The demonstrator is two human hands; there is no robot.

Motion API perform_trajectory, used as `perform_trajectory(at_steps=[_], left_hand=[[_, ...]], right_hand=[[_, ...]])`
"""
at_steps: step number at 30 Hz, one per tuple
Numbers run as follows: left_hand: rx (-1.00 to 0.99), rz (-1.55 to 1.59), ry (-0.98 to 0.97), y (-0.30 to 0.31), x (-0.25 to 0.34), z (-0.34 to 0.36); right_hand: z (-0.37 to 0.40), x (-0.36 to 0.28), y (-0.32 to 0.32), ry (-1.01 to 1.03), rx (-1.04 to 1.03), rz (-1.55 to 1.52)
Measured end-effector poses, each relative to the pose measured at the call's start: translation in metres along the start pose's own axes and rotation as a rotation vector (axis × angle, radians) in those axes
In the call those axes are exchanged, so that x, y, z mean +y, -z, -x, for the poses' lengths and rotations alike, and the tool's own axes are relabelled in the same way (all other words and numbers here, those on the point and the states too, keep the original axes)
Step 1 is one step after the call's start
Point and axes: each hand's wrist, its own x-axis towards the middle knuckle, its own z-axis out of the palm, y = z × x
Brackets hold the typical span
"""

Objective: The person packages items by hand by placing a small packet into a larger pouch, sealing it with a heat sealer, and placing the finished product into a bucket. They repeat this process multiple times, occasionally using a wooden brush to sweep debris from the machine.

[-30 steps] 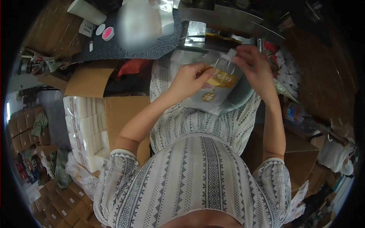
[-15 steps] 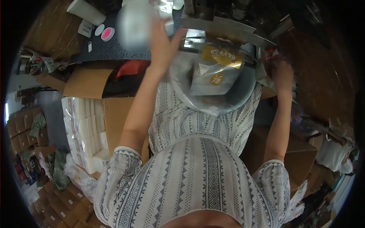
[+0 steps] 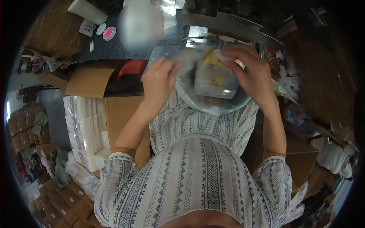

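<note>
In my lap rests a round bowl [image 3: 243, 103] lined with clear plastic. A clear pouch with a gold label [image 3: 218, 80] lies in it. My left hand [image 3: 159, 78] is closed at the bowl's left side, pinching a clear plastic bag [image 3: 154, 57] that is blurred by motion. Above the pouch, my right hand [image 3: 253, 70] pinches a small whitish item [image 3: 226, 58] between thumb and fingers; I cannot make out what it is.
On the dark table are a blurred white round object [image 3: 138, 26], an open pink tin [image 3: 109, 33] and a white cup [image 3: 87, 11]. An open carton [image 3: 123, 121] and white packs [image 3: 85, 129] stand at the left. Plastic scraps [image 3: 283, 68] lie at the right.
My left hand has come down from the white round object and now pinches clear plastic. My right hand has moved left from the scraps to above the pouch, with a small item in it.
</note>
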Motion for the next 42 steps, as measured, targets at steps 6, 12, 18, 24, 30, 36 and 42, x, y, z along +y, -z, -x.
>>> perform_trajectory(at_steps=[6, 12, 18, 24, 30, 36, 42], left_hand=[[-0.296, 0.22, -0.072, -0.006, 0.022, -0.005], [-0.72, 0.753, 0.477, -0.054, 0.017, -0.034], [-0.594, 1.185, 0.849, -0.077, 0.02, -0.072], [-0.568, 0.645, 0.544, -0.045, -0.017, -0.074], [0.005, -0.62, -0.201, -0.044, -0.09, -0.034], [-0.125, -0.343, 0.008, -0.003, -0.057, -0.005], [-0.014, -0.13, -0.077, 0.011, 0.015, 0.0]], right_hand=[[0.002, 0.004, -0.001, 0.109, -0.173, -0.047], [0.016, 0.027, 0.006, -0.432, 0.037, -0.176], [0.026, 0.029, 0.048, -0.638, -0.024, 0.236], [0.05, 0.141, 0.055, -0.264, 0.0, 0.93], [0.052, 0.136, 0.058, -0.468, 0.064, 0.612], [0.034, 0.039, 0.05, -0.585, 0.192, 0.14], [0.003, 0.0, -0.004, 0.069, -0.061, 0.152]])
